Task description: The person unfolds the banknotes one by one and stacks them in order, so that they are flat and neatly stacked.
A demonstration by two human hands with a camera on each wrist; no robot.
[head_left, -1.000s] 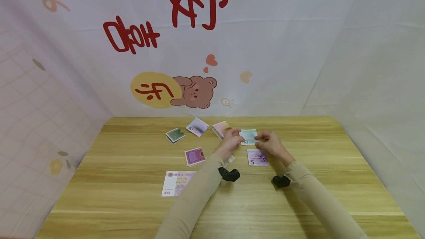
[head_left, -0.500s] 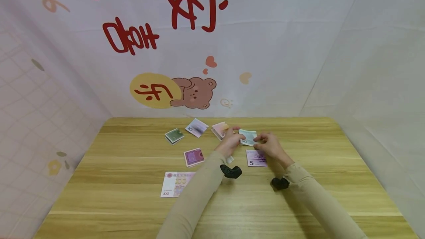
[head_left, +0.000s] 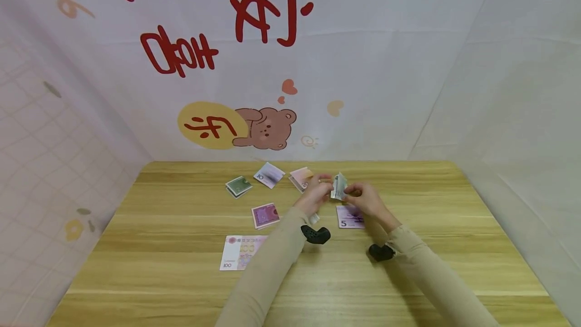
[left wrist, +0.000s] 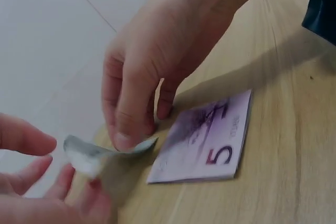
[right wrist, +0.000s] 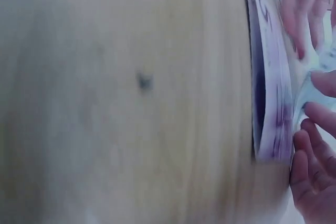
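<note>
Head view, low in the frame: two tan sleeves (head_left: 447,271) reach over a wooden table (head_left: 136,266). Left of the middle lies a pink and white note (head_left: 232,254), partly hidden by a sleeve. It says 100 in its bottom left corner. Farther back, a purple note (head_left: 349,211) says 5 in big print; its small letters are too blurry to read. A folded red-purple note (head_left: 265,216) lies near the middle.

Right of the middle, the right hand (head_left: 368,200) pinches a pale green note (head_left: 338,187) between thumb and finger, just behind the purple note. The pale green note is thin and bent, and the left wrist view shows its ends curling up. Its print is too tiny to read. The left hand (head_left: 314,197) is at the other end with fingers spread; it is hard to tell if they touch the paper.

Left of the hands are a peach note (head_left: 300,174), a folded green note (head_left: 238,186), and a bluish note (head_left: 271,174) that says 10.

At the back, a white cloth (head_left: 386,64) has big red Chinese writing (head_left: 263,6), a brown bear (head_left: 270,127) and a yellow circle (head_left: 190,135) with 乐 on it.
</note>
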